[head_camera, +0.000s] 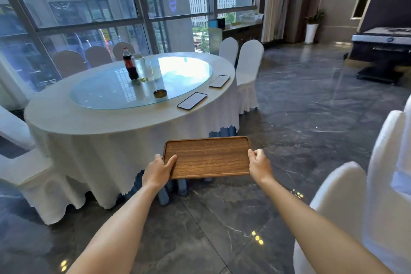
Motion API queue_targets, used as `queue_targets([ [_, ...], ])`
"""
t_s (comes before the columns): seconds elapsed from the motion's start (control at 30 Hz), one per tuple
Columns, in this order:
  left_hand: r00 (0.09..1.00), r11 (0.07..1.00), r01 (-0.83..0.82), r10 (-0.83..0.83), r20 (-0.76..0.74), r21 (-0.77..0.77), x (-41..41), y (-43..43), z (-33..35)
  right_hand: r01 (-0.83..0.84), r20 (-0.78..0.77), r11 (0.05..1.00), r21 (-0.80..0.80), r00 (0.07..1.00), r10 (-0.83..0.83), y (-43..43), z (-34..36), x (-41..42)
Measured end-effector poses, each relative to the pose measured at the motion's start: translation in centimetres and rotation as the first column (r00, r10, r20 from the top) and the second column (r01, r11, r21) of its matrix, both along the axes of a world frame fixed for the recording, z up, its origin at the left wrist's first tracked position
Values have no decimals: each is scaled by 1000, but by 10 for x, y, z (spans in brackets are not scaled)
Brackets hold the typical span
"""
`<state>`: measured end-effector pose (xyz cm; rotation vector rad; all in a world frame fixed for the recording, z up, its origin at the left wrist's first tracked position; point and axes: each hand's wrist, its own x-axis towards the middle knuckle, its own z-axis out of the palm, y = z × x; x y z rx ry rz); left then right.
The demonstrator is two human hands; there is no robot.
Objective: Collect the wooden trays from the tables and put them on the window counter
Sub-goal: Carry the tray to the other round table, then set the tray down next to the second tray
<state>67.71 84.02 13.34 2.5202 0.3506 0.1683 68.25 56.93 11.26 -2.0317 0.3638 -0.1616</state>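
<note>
My left hand (159, 171) grips the near left corner of the tray (208, 158), thumb lying on its top face and fingers hidden beneath. My right hand (259, 165) is closed on the tray's right edge, thumb curled over the rim. The tray is empty and held roughly level in the air in front of me, over the dark marble floor (300, 122), just off the near edge of the round table (73, 122). That table wears a white cloth hanging to the floor and carries a glass turntable (106, 93). On the glass I see a cola bottle (130, 64), a clear jug (139, 66) touching it, and an ashtray (160, 93) near the rim. Two phones (192, 100) lie on the cloth beside the glass. White-covered chairs (248, 73) ring the table. The window counter (242, 29) sits well beyond, under the glass wall.
</note>
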Motion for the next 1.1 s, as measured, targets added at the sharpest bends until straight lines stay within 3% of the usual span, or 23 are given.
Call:
queue_targets([
  [0.27,1000,1000,9,-9,17,-10,156,-6,21,-8,29,1000,-19,1000,8,-9,24,159],
  [0.53,998,998,0,-4,-63,-58,305,1,-22,-6,-35,998,-62,999,4,0,-9,303],
  [0.87,993,993,-95,89,-81,-72,523,41,-50,-137,-92,978,-158,988,123,41,-13,548],
  [1.1,983,985,-158,150,-104,-70,624,55,-52,-232,-124,951,-206,970,210,53,-14,674],
])
